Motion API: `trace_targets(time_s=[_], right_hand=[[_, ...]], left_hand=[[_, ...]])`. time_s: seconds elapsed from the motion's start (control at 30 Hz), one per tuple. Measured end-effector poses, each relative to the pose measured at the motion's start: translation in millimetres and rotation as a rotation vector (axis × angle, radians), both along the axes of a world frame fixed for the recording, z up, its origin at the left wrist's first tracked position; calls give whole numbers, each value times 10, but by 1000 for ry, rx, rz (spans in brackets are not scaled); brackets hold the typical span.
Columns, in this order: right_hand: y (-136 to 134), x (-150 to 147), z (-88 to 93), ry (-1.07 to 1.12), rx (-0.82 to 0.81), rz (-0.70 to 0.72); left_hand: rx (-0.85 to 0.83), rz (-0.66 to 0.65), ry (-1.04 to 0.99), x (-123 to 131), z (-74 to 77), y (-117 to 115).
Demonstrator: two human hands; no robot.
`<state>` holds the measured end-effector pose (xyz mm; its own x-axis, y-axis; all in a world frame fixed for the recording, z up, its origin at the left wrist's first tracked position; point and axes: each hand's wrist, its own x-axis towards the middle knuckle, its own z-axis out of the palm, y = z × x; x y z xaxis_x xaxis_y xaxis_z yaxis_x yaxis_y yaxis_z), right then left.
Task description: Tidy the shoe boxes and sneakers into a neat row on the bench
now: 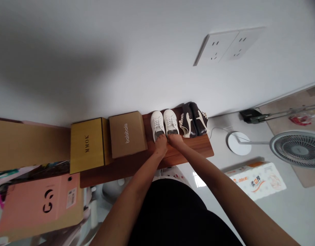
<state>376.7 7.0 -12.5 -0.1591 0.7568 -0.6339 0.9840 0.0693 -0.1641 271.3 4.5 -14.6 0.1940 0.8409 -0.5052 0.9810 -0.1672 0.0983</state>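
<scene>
Two white sneakers [157, 120] stand side by side on a reddish-brown wooden shelf [198, 147], toes toward the wall. My left hand [161, 143] is closed on the heel of the left sneaker. At the heel of the right white sneaker [170, 119], my right hand [175, 139] is closed too, its fingers partly hidden inside the shoe opening. To their right sits a pair of dark brown sneakers [197, 119] with cream stripes and laces, one leaning on the other. On the left, close to the white pair, is a brown balabala shoebox [128, 135].
A yellow MMOK box [87, 145] stands left of the balabala box. Further left are a pink box [39, 201] and a large cardboard box [29, 145]. On the floor at right are a fan [299, 150] and a tissue pack [259, 181]. Wall sockets [229, 46] are above.
</scene>
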Motion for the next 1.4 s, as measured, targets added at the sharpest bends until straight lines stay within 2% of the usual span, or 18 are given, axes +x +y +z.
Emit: trace_targets(time_s=[0.17, 0.3, 0.43, 0.53, 0.6, 0.67, 0.73, 0.8, 0.87, 0.9, 1.07, 1.27, 1.4], right_hand=[[10, -4, -19, 34, 44, -34], [-45, -19, 40, 35, 80, -36], [-227, 167, 142, 130, 222, -17], [-390, 592, 163, 247, 420, -112], [-452, 991, 129, 236, 556, -280], [-455, 1407, 65, 122, 635, -476], [-413, 1762, -7, 3, 558, -608], [-360, 2003, -63, -1, 342, -652], [-326, 2127, -94, 52, 175, -655], [-320, 2156, -100, 73, 144, -649], [-362, 2163, -45, 25, 242, -553], [-383, 1997, 85, -114, 228, -309], [-328, 1856, 102, -121, 241, -190]], left_hand=[[10, 15, 4, 32, 22, -15], [25, 29, -24, -6, 100, -26], [79, 19, -76, -70, 198, -36], [124, -21, -301, 80, 207, -67], [80, -31, -494, 322, 163, -91], [-7, 9, -586, 629, 90, -97], [-90, 55, -568, 924, 10, -73], [-172, 98, -494, 1142, -59, -27], [-239, 121, -424, 1261, -108, 25], [-261, 123, -399, 1287, -126, 47], [-242, 2, -395, 1260, -124, 120], [-150, -210, -336, 1286, 64, 149], [-117, -340, -271, 1359, 161, 124]])
